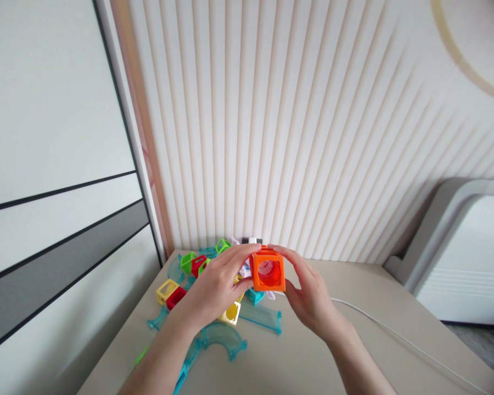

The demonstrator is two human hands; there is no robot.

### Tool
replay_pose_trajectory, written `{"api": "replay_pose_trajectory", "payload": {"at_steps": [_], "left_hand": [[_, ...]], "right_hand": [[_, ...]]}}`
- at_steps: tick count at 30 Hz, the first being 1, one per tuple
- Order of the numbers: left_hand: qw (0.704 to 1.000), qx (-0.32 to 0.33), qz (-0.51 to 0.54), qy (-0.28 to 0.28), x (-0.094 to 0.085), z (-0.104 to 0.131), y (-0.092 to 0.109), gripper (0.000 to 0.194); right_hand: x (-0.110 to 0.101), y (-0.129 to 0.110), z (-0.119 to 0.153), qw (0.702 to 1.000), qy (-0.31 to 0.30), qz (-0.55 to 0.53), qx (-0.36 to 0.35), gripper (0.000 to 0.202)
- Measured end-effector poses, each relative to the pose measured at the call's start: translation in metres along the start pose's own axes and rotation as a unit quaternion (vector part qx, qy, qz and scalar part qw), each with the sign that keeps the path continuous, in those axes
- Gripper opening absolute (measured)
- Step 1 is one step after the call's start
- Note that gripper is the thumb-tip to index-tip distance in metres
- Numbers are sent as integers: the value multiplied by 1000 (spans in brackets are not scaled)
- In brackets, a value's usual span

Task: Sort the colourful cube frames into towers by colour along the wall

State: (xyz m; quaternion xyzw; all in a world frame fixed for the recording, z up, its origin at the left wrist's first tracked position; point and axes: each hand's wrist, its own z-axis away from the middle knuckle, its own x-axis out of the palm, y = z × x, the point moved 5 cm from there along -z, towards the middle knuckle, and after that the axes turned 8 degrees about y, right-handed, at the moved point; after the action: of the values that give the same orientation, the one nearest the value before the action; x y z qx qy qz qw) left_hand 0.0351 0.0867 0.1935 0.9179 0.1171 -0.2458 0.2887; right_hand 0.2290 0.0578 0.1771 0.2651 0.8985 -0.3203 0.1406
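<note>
An orange cube-shaped toy block [268,281] with a round opening in its near face is held up above the table. My left hand [216,280] grips its left side, fingers along the top and thumb lower down. On the opposite side my right hand [308,291] closes on the same block with fingertips at the top edge and thumb at the side. Below and behind my left hand lies a pile of toy pieces, among them a yellow block [231,314], a teal block [255,295] and a clear blue straight track [261,317]. The hands partly hide the pile.
A curved blue track [224,336] lies on the beige table [308,362]. Further left are a green block [187,262] and a red block [175,298]. A white cable [395,334] crosses the right side. A ribbed wall [271,137] stands behind, a cabinet [57,137] at left.
</note>
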Motion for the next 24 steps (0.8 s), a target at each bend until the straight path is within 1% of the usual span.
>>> {"api": "replay_pose_trajectory", "payload": {"at_steps": [3,6,7,9,11,14,17,21,24], "left_hand": [[998,-49,39,30,1,0,2,49],[982,-141,110,58,3,-1,0,43],[971,-180,145,66,4,-2,-2,42],[938,-250,222,94,5,-1,-9,43],[904,-291,291,118,7,-2,-15,43],[870,-319,355,120,10,-3,-21,42],[852,-333,389,114,13,-4,-22,41],[842,-334,407,121,16,-4,-23,41],[841,-328,407,144,18,-3,-24,41]], "right_hand": [[-1,0,-1,999,28,-30,26,43],[0,-2,-2,995,55,-65,43,35],[2,-3,-3,994,62,-71,52,33],[4,-2,-3,991,70,-80,80,30],[8,-1,-2,986,64,-98,123,29],[17,1,2,964,22,-166,205,34],[24,0,5,936,-12,-235,260,40],[26,0,4,928,-14,-255,273,42],[26,0,4,933,-15,-237,269,44]]}}
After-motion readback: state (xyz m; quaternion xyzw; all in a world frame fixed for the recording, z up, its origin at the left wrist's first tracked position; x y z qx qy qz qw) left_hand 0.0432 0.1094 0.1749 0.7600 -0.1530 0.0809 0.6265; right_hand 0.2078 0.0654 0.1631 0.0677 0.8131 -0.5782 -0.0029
